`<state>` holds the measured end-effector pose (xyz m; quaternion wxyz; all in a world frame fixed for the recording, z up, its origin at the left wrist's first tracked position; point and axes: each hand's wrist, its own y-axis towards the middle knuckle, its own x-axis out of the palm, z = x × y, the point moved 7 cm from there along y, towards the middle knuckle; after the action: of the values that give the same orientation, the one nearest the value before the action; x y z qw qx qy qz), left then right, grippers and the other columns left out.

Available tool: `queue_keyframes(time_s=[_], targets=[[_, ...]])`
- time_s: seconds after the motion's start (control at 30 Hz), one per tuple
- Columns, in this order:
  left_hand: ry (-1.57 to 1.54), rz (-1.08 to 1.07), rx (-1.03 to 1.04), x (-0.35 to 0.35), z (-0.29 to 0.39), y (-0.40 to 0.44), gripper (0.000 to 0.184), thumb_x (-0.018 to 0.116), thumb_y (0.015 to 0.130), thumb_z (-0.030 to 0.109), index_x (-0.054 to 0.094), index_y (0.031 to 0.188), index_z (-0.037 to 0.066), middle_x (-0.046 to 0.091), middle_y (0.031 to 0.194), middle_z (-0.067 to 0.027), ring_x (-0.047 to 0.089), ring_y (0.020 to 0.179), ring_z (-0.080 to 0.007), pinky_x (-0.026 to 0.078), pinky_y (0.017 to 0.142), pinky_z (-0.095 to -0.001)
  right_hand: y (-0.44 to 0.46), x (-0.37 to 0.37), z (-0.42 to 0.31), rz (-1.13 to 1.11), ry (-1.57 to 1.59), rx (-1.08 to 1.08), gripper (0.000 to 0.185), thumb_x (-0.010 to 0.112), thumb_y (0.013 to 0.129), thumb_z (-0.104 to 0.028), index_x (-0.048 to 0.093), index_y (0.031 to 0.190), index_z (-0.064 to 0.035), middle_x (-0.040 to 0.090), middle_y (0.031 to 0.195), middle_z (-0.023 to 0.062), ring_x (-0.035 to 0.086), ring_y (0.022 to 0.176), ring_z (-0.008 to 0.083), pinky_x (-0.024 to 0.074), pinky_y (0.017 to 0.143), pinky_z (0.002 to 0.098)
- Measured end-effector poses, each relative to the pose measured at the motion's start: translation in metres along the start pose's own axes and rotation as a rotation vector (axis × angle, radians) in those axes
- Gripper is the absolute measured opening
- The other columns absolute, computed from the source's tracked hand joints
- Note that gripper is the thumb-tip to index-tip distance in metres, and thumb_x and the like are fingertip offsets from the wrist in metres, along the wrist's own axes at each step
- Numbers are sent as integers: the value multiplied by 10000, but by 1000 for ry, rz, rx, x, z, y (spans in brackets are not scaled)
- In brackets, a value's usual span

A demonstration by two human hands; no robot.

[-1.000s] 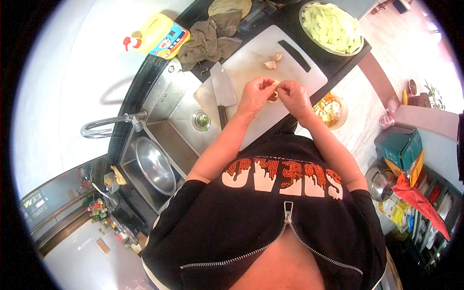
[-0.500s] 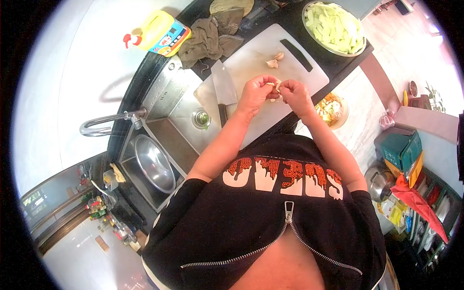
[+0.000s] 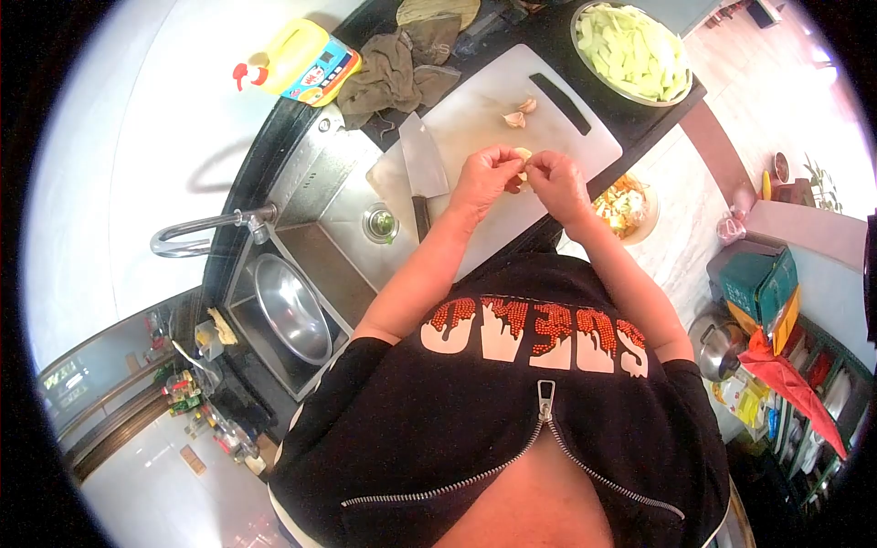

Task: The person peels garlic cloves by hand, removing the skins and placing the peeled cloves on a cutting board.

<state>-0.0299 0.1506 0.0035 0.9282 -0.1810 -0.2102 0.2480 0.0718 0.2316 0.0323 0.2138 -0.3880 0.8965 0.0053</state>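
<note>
Above the white cutting board [image 3: 498, 91], my left hand [image 3: 489, 181] and my right hand [image 3: 560, 185] meet with fingertips pinched on one pale garlic clove [image 3: 523, 154]. The fingers cover most of the clove. Farther up the board lie a few garlic cloves [image 3: 515, 120] with skin on. To the left of my left hand, a cleaver [image 3: 423, 164] rests on the board's left edge, its dark handle toward me.
A bowl of sliced pale green vegetable [image 3: 630, 53] stands at the back right. The sink [image 3: 352, 242] with a faucet [image 3: 210, 228] and a metal basin [image 3: 292, 309] is on the left. Past the counter's right edge sits a bin of scraps [image 3: 626, 208].
My fingers have shifted slightly around the clove, and more of its pale top shows above my fingertips. Both hands stay over the same spot of the board.
</note>
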Motion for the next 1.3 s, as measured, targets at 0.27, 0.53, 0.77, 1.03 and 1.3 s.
queue_keyframes(time_s=[0.27,0.53,0.77,1.03,1.3], targets=[[82,47,54,-2,6,-3,128,605,821,102,614,897,0,609,756,-44,554,608,-94,461,531,-226,1,5,15,-2,170,109,171,565,807,-138,623,859,15,619,691,103,562,609,143,466,585,294],[19,-47,-13,1,5,-3,148,627,822,121,619,909,2,602,745,-35,555,607,-96,460,541,-225,1,4,8,-84,209,97,172,558,817,-141,616,849,18,603,671,51,538,589,96,452,548,255],[139,-143,-64,-2,8,-4,112,610,819,97,600,886,8,601,753,-41,563,611,-102,476,555,-235,-2,7,7,-141,195,90,179,573,815,-153,611,858,17,583,669,15,528,592,80,448,548,235],[-255,-215,-148,2,-5,0,96,579,829,55,579,918,17,600,774,-50,573,620,-123,489,573,-235,2,16,25,-227,654,191,147,557,848,-145,580,861,0,523,650,5,479,569,76,389,527,212],[-404,-140,-132,-5,-8,2,87,538,857,64,544,938,31,602,795,-59,588,678,-132,501,610,-244,1,13,40,-155,690,252,145,546,842,-148,571,823,-7,526,633,1,479,548,84,389,512,215]])
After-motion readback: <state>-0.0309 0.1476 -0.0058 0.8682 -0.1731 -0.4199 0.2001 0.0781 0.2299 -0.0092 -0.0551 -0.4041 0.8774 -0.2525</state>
